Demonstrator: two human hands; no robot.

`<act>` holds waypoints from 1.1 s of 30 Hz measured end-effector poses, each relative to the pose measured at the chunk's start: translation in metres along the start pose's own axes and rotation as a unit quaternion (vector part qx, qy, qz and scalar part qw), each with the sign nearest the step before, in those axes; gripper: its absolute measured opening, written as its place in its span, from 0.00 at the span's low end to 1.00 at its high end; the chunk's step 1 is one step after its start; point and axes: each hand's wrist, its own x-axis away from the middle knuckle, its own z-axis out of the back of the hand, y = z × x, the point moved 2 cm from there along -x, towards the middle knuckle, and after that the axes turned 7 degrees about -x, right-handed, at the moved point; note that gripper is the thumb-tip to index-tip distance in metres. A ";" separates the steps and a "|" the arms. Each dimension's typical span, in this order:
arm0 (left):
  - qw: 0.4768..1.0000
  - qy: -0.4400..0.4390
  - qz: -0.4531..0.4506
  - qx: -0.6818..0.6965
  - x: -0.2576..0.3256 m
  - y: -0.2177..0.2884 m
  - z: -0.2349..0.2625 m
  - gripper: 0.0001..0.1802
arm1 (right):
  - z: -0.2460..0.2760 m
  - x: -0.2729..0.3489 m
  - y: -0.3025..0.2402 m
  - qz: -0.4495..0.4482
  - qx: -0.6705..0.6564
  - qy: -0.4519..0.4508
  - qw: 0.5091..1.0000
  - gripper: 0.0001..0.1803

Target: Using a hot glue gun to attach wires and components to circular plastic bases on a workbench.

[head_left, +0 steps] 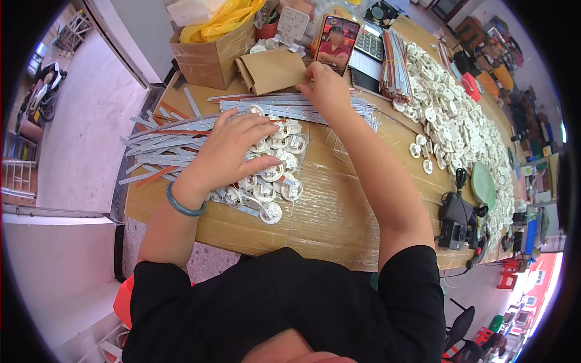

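Left hand [233, 145] over the white discs [270, 212], right hand [328, 94] up at the phone [337, 39]!
Starting on the left, loose light strips [160, 144] fan across the brown tabletop [330, 209], running in behind the discs; now the left hand, teal bangle [186, 207] at its wrist, palm down, fingers spread well apart above those discs, clustered on the table before the person; then a brown packet [272, 71], just left of the right hand, whose fingers bend by the phone's lower edge, and whether they're clamped on it I can't tell; past that, a strip bundle [396, 66], a larger heap [448, 109] of similar discs, and a green dish [482, 181] beside it!
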 end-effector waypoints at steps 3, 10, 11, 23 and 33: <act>1.000 0.000 -0.002 0.002 0.000 0.000 0.000 0.30 | 0.005 0.000 0.003 -0.005 0.001 -0.058 0.998 0.23; 1.000 -0.001 0.001 0.001 0.002 -0.001 0.000 0.30 | 0.033 0.012 0.004 0.093 0.004 -0.231 0.969 0.43; 1.000 -0.002 0.001 0.001 0.002 -0.001 0.000 0.30 | 0.039 0.010 0.000 0.093 0.003 -0.232 0.968 0.43; 1.000 -0.001 -0.002 0.009 0.004 -0.002 0.001 0.30 | 0.035 0.009 -0.017 0.083 0.186 -0.328 0.923 0.40; 1.000 -0.020 0.003 0.012 0.006 -0.003 0.002 0.31 | 0.034 0.004 -0.011 0.096 0.173 -0.319 0.927 0.32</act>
